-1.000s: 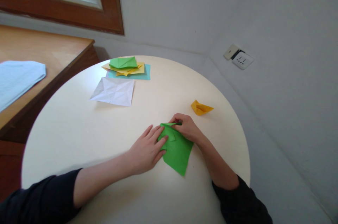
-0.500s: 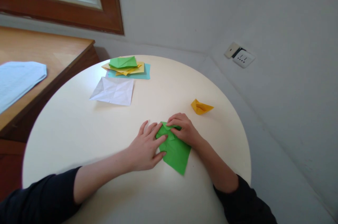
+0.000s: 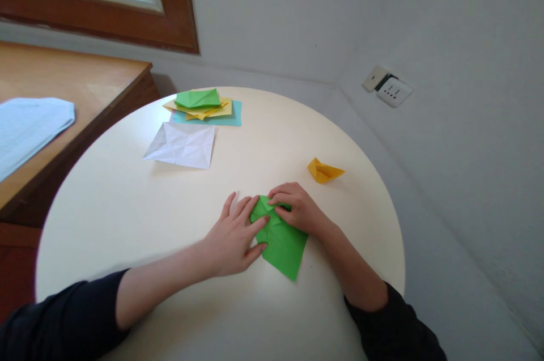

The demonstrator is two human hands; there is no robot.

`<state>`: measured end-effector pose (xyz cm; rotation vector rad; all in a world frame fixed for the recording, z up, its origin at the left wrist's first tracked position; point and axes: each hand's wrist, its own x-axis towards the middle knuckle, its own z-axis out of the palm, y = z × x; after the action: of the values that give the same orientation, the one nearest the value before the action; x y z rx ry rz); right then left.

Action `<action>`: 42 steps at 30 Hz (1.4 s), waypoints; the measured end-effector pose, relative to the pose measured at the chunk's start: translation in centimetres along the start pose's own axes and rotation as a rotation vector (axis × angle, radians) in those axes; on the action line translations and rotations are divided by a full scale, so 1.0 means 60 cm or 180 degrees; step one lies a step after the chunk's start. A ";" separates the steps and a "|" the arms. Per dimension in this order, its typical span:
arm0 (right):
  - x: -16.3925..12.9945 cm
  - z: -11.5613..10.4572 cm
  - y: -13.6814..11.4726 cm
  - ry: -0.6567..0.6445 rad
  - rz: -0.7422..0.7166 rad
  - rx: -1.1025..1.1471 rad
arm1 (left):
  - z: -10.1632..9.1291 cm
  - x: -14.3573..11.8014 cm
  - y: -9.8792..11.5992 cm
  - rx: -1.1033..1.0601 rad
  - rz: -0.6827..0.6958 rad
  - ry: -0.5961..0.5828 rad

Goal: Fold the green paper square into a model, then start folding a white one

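Note:
A partly folded sheet of green paper (image 3: 285, 249) lies on the round white table, one corner pointing toward me. My left hand (image 3: 233, 239) rests with spread fingers on its left side, index finger and thumb on the paper. At the far edge, my right hand (image 3: 297, 208) has its fingers closed on a small folded flap. Part of that flap is hidden under the fingers. Beyond my right hand sits a small orange folded paper boat-like shape (image 3: 325, 171).
A creased white sheet (image 3: 182, 144) lies farther back on the table (image 3: 127, 196). Behind it is a pile of coloured papers with a green folded piece (image 3: 198, 98) on top. A wooden desk (image 3: 97, 72) with a pale blue cloth-like item (image 3: 34, 128) stands at left.
Hardly anything differs: the view has shifted slightly. Both hands keep their places on the green paper, and the small flap under the right fingers lies a little differently.

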<state>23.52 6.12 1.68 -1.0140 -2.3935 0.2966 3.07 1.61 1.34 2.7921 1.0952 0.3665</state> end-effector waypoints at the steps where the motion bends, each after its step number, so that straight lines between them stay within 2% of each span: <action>1: 0.000 -0.001 0.000 0.0006 -0.0038 -0.0009 | 0.000 0.000 0.001 0.0020 -0.0004 0.0012; 13: -0.001 -0.014 -0.009 -0.0248 -0.0062 -0.0209 | 0.001 -0.004 0.022 0.0337 0.0075 0.0028; 24: -0.003 -0.021 -0.016 -0.0555 -0.0017 -0.0475 | -0.004 0.001 0.026 0.0407 0.0071 -0.0151; 42: -0.005 -0.020 -0.021 -0.0607 0.0038 -0.0519 | 0.006 -0.001 0.022 0.0218 0.0068 -0.0016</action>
<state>23.61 5.05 3.08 -1.1176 -2.6192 0.2132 3.98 0.57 1.27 2.8645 1.0982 0.3304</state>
